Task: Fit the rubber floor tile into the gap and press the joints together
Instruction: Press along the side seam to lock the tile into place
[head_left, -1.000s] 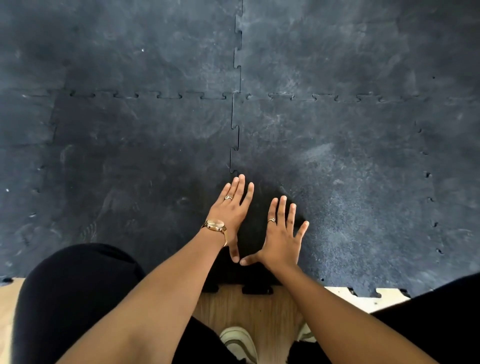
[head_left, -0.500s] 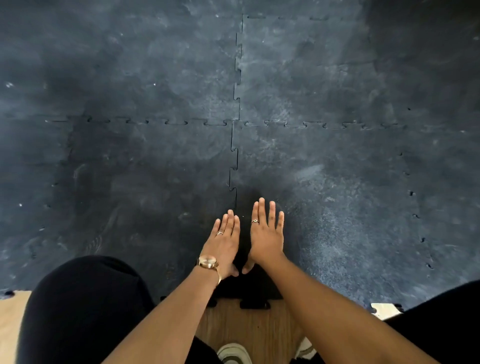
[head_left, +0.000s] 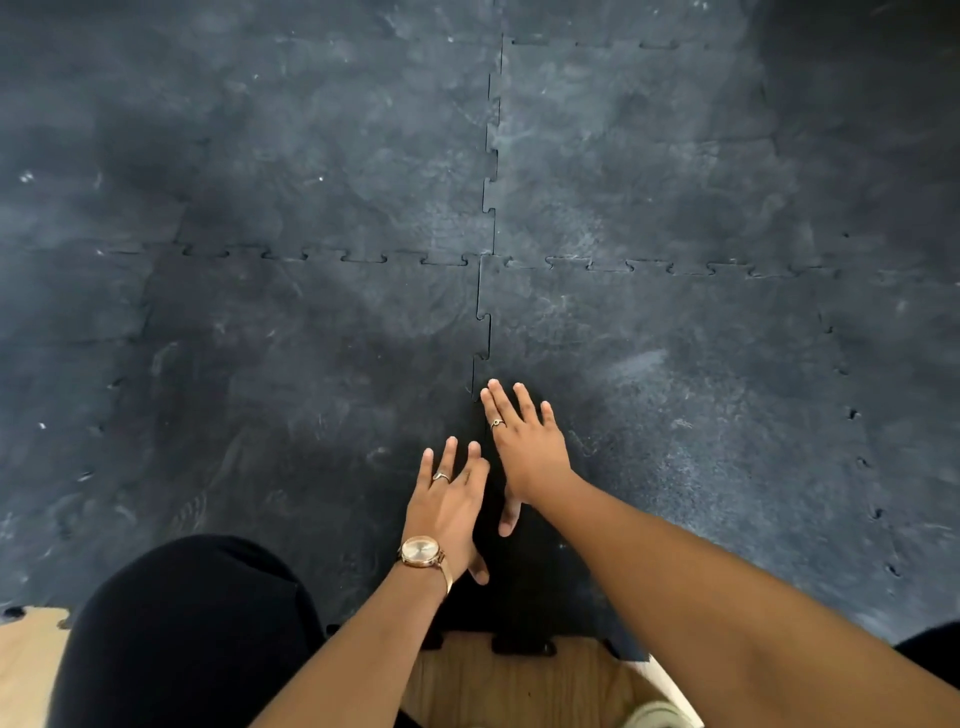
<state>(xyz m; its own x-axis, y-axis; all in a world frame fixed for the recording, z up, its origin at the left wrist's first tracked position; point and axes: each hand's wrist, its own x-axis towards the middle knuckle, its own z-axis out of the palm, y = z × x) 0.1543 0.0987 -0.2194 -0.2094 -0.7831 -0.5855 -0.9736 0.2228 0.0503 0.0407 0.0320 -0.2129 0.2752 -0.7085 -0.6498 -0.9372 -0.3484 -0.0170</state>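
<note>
Rubber floor tile (head_left: 675, 415) w/ both flat palms on joint (head_left: 480, 332).

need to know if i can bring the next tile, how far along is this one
Done: the tile lies flat in the gap, and its far joint looks closed. In hand: the left hand and right hand rest flat, open, along the lengthwise seam. Left: that seam's near stretch under the hands is hidden, so unconfirmed; the right-side joint shows small holes.
</note>
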